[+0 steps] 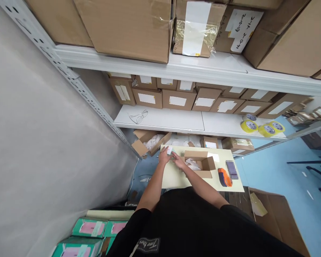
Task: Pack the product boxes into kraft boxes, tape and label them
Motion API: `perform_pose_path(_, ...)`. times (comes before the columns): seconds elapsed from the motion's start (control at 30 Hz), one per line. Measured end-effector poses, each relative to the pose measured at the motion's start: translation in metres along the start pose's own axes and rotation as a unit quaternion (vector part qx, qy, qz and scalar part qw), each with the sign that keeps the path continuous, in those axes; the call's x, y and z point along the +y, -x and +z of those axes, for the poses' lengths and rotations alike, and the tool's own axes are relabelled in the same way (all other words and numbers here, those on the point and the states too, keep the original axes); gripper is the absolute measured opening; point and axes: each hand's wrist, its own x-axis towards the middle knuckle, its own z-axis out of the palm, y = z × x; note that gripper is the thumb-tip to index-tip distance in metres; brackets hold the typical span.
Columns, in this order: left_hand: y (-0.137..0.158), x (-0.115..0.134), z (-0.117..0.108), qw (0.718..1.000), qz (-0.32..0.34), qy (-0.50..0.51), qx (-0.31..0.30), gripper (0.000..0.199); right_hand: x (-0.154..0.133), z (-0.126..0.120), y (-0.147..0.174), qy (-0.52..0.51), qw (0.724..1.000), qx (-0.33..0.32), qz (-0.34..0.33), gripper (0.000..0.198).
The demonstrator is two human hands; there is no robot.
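Note:
Over the left end of the pale yellow tabletop (173,182), my left hand (164,156) is closed round a small white and pale green packet (170,150). The fingertips of my right hand (178,161) meet the packet's near right side, pinched against it. What kind of packet it is stays too small to make out. Right beside my right hand stands an open cardboard box (206,174) with its flaps folded out. Crumpled white paper (192,164) lies inside that box.
An orange tape dispenser (225,177) and a blurred purple item (232,169) lie at the table's right. Behind, a white shelf (163,119) bears glasses (139,116), yellow tape rolls (249,126) and labelled cartons (178,100). A grey wall (56,142) closes off the left.

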Motion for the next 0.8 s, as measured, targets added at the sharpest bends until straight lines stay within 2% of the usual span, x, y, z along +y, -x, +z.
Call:
perform_pose_path(0.1,-0.002,-0.001,0.002,0.999,0.001,-0.023,0.035,0.068,0.0,-0.01,0.002,-0.05,0.999,0.007,0.015,0.084)
perform_pose_path(0.2,0.0,0.005,0.0,0.995,0.012,-0.055,0.079,0.062,-0.001,-0.024,0.01,-0.084,0.995,0.047,0.023,0.079)
perform_pose_path(0.33,0.015,0.019,-0.018,0.986,0.049,-0.053,0.152,0.058,0.001,-0.048,0.029,-0.084,0.986,0.142,0.025,0.067)
perform_pose_path(0.47,0.033,0.037,-0.037,0.976,0.092,0.014,0.196,0.059,0.005,-0.073,0.053,-0.076,0.965,0.246,0.049,0.061)
perform_pose_path(0.53,0.038,0.047,-0.037,0.976,0.1,0.075,0.181,0.059,0.007,-0.085,0.065,-0.087,0.954,0.28,0.061,0.064)
perform_pose_path(0.6,0.042,0.057,-0.028,0.975,0.094,0.15,0.135,0.058,0.009,-0.096,0.077,-0.1,0.948,0.297,0.059,0.064)
perform_pose_path(0.7,0.049,0.071,0.003,0.97,0.06,0.23,0.046,0.059,0.014,-0.115,0.097,-0.108,0.938,0.325,0.043,0.059)
perform_pose_path(0.8,0.059,0.079,0.041,0.969,0.033,0.242,-0.025,0.063,0.022,-0.139,0.118,-0.069,0.921,0.382,0.032,0.057)
